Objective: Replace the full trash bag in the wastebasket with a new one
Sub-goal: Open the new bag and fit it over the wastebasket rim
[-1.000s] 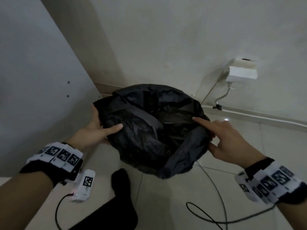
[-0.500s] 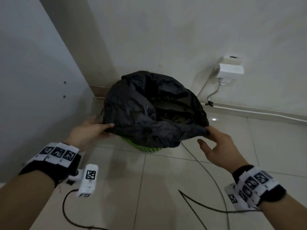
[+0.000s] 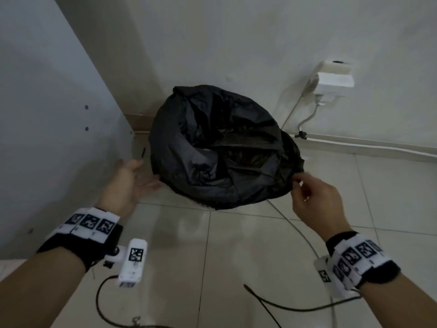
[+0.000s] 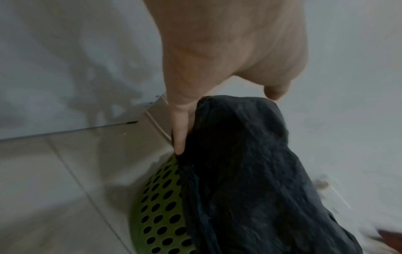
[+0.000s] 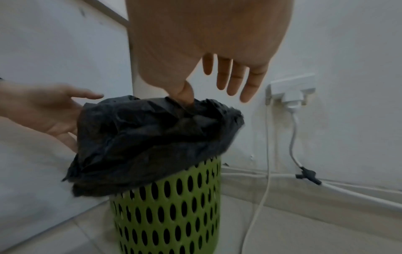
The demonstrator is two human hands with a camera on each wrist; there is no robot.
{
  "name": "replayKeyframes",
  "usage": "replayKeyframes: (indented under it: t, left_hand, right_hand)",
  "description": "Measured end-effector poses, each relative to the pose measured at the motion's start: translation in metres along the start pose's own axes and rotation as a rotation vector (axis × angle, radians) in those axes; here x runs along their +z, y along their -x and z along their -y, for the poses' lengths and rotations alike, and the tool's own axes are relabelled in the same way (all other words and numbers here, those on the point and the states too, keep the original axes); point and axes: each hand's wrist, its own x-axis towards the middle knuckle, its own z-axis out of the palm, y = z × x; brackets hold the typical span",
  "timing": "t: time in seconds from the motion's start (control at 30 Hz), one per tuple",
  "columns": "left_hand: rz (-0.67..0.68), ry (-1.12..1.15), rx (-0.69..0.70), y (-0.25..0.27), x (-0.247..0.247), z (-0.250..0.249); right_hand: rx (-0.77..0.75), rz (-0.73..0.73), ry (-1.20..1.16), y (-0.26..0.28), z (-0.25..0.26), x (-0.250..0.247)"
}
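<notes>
At three o'clock on the green wastebasket (image 5: 169, 214) rim, the right hand (image 3: 314, 200) pinches the black trash bag (image 3: 224, 147) overhang to work it loose, while at nine o'clock the left hand (image 3: 132, 181) lies open-fingered against it, steadying.

Your arms are bare from the wrists back toward the elbows. Behind the fingers of your left hand (image 3: 132, 183), a black wristband (image 3: 78, 245) carries a row of white tiles printed with black square-code patterns. A white camera block (image 3: 132, 262) bearing one such code hangs under that wrist, with a thin black cable (image 3: 100, 301) looping from it. Behind your right hand (image 3: 316, 202) sits a matching black band (image 3: 361, 259) with white coded tiles.
</notes>
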Motion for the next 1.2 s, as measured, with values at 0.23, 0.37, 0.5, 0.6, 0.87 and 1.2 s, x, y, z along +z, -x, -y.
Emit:
replayKeyframes:
  t: [0.23, 0.37, 0.5, 0.6, 0.87, 1.2]
  left_hand:
    - [0.170, -0.606, 0.230, 0.017, 0.044, 0.008]
    - [0.133, -0.527, 0.228, 0.012, 0.051, -0.001]
    - [0.154, -0.627, 0.181, 0.028, 0.054, 0.011]
    - [0.224, -0.733, 0.129, 0.032, 0.045, 0.028]
    - [0.476, -0.984, 0.283, 0.047, 0.062, 0.041]
    - [0.647, -1.138, 0.259, 0.080, 0.048, 0.055]
  right_hand:
    - [-0.519, 0.269, 0.400, -0.036, 0.034, 0.012]
    - [-0.676, 0.294, 0.346, -0.017, 0.064, 0.016]
    - [-0.608, 0.621, 0.145, 0.034, 0.104, 0.011]
    - [-0.426, 0.820, 0.000, 0.033, 0.127, -0.010]
    - [-0.122, 1.049, 0.147, -0.011, 0.105, 0.061]
    - [0.297, 1.209, 0.323, 0.056, 0.029, 0.157]
